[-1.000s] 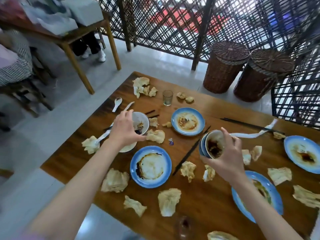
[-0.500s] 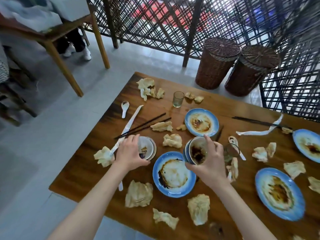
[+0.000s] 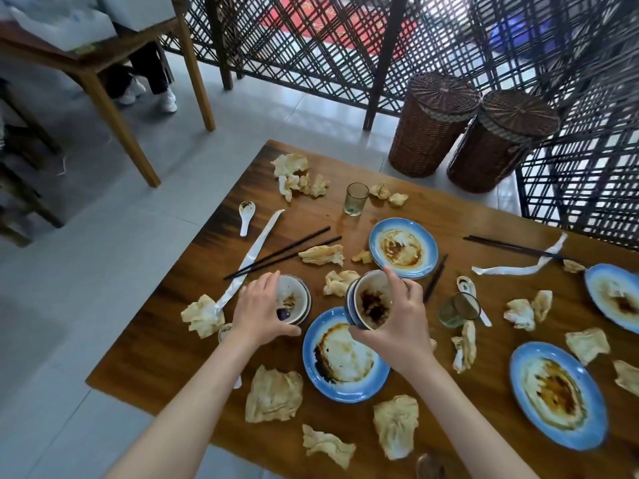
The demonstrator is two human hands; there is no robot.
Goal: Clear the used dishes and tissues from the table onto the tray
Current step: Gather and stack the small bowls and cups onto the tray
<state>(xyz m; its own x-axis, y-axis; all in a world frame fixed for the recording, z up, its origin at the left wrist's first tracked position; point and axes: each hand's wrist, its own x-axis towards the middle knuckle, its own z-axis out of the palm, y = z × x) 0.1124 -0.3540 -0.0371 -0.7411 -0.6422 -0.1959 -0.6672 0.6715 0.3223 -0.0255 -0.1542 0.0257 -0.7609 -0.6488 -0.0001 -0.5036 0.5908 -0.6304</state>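
My left hand [image 3: 258,311] grips a small white bowl [image 3: 293,299] with sauce and a purple scrap inside, low over the wooden table [image 3: 345,216]. My right hand [image 3: 397,323] holds a blue-rimmed bowl [image 3: 371,302] stained with dark sauce, tilted above a dirty blue plate [image 3: 345,357]. Other dirty blue plates lie behind [image 3: 403,247], at the right [image 3: 558,394] and at the far right edge [image 3: 617,299]. Crumpled tissues are scattered all over, one [image 3: 275,395] by my left forearm and one [image 3: 396,425] near the front edge. No tray is in view.
Black chopsticks [image 3: 283,252], a long white wrapper [image 3: 254,257], a white spoon [image 3: 246,216], an upright glass [image 3: 356,198] and a tipped glass [image 3: 458,309] lie on the table. Two wicker baskets [image 3: 432,122] stand behind it. Another table [image 3: 103,63] with a seated person is at the left.
Both hands have carried their bowls toward me and inward; the blue-rimmed bowl moved left and now hangs over the near plate. The camera has shifted.
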